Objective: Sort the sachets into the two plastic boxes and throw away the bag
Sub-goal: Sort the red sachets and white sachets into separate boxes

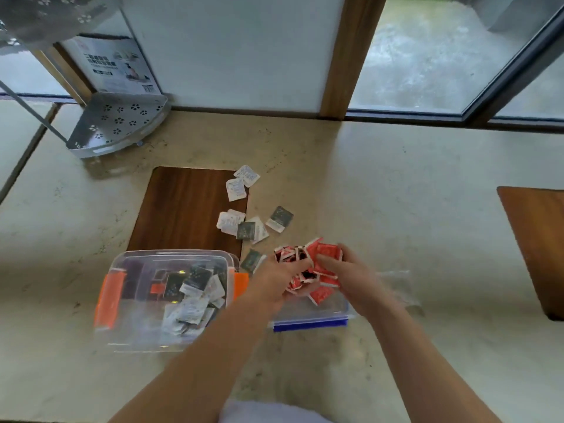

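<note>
Cupping red sachets (pixel 317 270) between hands

A pale stone countertop (pixel 396 184) filled most of the view. A dark wooden board (pixel 186 209) lay flat on it near the middle, and the edge of a second wooden board (pixel 537 239) showed at the right. At the back left stood a white metal corner rack (pixel 119 123) with flower-shaped holes, and a printed cardboard box (pixel 113 65) stood on it. Behind were frosted glass panels (pixel 238 50) and a wooden post (pixel 351 53).
</note>
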